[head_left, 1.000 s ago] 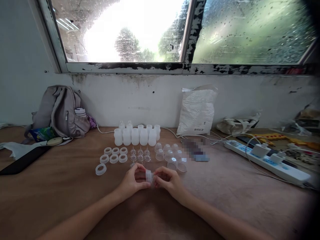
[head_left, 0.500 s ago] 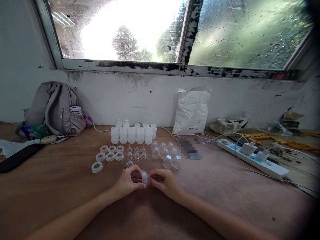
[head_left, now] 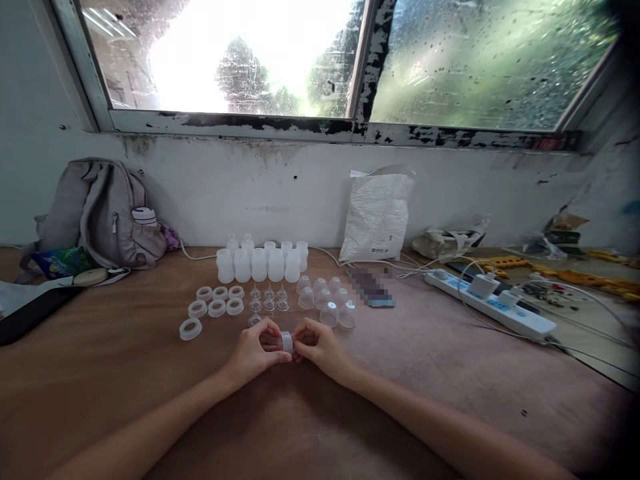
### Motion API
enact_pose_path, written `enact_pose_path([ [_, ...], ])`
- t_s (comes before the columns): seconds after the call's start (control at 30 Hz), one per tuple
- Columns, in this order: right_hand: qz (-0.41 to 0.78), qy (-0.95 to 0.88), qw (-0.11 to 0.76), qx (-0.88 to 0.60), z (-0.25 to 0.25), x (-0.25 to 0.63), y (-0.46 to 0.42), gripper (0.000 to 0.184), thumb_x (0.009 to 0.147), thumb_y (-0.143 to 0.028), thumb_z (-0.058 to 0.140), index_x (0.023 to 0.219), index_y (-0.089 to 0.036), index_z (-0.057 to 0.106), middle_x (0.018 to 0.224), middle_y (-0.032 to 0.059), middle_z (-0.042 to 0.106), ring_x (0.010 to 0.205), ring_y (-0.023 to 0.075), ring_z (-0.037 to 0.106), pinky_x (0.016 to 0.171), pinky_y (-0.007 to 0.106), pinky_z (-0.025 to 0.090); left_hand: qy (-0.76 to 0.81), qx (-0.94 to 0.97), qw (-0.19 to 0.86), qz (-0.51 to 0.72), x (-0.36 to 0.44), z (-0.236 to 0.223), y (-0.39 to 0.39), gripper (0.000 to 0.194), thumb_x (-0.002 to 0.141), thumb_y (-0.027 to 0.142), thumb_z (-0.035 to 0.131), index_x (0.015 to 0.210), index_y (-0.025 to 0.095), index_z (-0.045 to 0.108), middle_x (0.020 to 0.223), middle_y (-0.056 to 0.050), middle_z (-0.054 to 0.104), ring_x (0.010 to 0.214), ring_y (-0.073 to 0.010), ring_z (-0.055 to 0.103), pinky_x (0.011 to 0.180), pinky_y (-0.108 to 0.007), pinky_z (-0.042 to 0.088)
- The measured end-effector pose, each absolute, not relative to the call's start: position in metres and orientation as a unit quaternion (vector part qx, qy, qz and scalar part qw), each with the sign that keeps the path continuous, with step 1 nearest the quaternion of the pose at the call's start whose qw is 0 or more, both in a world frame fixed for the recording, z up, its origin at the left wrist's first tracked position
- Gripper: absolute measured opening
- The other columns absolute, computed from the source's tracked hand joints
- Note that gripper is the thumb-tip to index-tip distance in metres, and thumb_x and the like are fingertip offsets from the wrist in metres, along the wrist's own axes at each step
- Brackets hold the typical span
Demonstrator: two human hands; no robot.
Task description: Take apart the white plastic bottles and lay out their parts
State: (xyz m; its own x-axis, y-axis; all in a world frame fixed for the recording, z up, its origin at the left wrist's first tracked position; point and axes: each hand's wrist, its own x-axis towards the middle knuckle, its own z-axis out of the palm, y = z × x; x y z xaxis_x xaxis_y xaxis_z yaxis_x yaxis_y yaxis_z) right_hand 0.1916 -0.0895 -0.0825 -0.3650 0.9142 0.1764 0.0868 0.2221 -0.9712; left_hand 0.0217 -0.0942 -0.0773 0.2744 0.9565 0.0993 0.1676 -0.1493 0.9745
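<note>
Between my hands, low over the table, is a clear ribbed bottle collar (head_left: 287, 342) turned on its side. My left hand (head_left: 251, 355) grips it from the left, thumb below and fingers above. The fingertips of my right hand (head_left: 323, 350) are pinched together at the collar's right side, touching what seems to be the nipple in it, mostly hidden by the fingers. Just beyond lie several clear silicone nipples (head_left: 269, 305). To their left are several loose collars (head_left: 190, 336), and to their right several clear domed caps (head_left: 329, 315).
Several frosted bottles (head_left: 259, 265) stand in rows at the back. A white padded bag (head_left: 375, 217) leans on the wall, with a blurred phone-like object (head_left: 373, 288) in front. On the right lies a power strip (head_left: 493, 307) with cables; on the left, a backpack (head_left: 100, 217) and black case (head_left: 37, 313).
The right fingers have closed in on the collar's side, covering the clear part that showed there before. The left hand keeps its grip. The whole view has shifted slightly.
</note>
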Motion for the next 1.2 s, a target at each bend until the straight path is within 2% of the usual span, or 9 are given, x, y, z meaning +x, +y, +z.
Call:
enact_pose_path([
  [0.2, 0.529, -0.621, 0.424, -0.393, -0.078, 0.19, -0.087, 0.029, 0.064, -0.029, 0.065, 0.08, -0.018, 0.042, 0.054, -0.007, 0.054, 0.044, 0.01, 0.055, 0.044, 0.021, 0.044, 0.441, 0.64, 0.47, 0.419, 0.022, -0.079, -0.093, 0.04, 0.047, 0.029, 0.076, 0.072, 0.017, 0.047, 0.071, 0.001, 0.058, 0.067, -0.016, 0.061, 0.069, -0.033, 0.052],
  [0.57, 0.539, -0.609, 0.437, -0.385, -0.085, 0.187, -0.08, 0.03, 0.062, -0.029, 0.065, 0.075, -0.019, 0.039, 0.05, -0.0094, 0.05, 0.037, 0.0068, 0.049, 0.037, 0.017, 0.039, 0.44, 0.647, 0.457, 0.423, 0.023, -0.078, -0.093, 0.043, 0.047, 0.03, 0.076, 0.076, 0.018, 0.047, 0.073, 0.002, 0.058, 0.068, -0.016, 0.062, 0.07, -0.034, 0.053],
  [0.93, 0.586, -0.571, 0.423, -0.388, -0.08, 0.191, -0.083, 0.029, 0.059, -0.035, 0.069, 0.072, -0.011, 0.06, 0.061, 0.0003, 0.06, 0.05, 0.0103, 0.057, 0.053, 0.024, 0.047, 0.441, 0.625, 0.478, 0.432, 0.022, -0.079, -0.091, 0.046, 0.045, 0.025, 0.078, 0.076, 0.017, 0.045, 0.078, 0.001, 0.056, 0.071, -0.017, 0.062, 0.071, -0.035, 0.052],
  [1.07, 0.606, -0.559, 0.411, -0.388, -0.078, 0.192, -0.082, 0.032, 0.056, -0.037, 0.071, 0.072, -0.01, 0.064, 0.064, 0.002, 0.062, 0.055, 0.0118, 0.059, 0.059, 0.027, 0.049, 0.44, 0.631, 0.469, 0.434, 0.019, -0.084, -0.086, 0.047, 0.044, 0.027, 0.078, 0.078, 0.017, 0.046, 0.077, 0.001, 0.056, 0.076, -0.0181, 0.061, 0.073, -0.035, 0.051],
  [1.2, 0.62, -0.562, 0.403, -0.371, -0.078, 0.195, -0.082, 0.032, 0.059, -0.038, 0.07, 0.073, -0.01, 0.065, 0.062, 0.0024, 0.062, 0.057, 0.0119, 0.058, 0.061, 0.027, 0.049, 0.431, 0.619, 0.491, 0.437, 0.018, -0.086, -0.083, 0.048, 0.044, 0.029, 0.078, 0.078, 0.017, 0.047, 0.076, 0.001, 0.056, 0.072, -0.017, 0.061, 0.071, -0.034, 0.05],
])
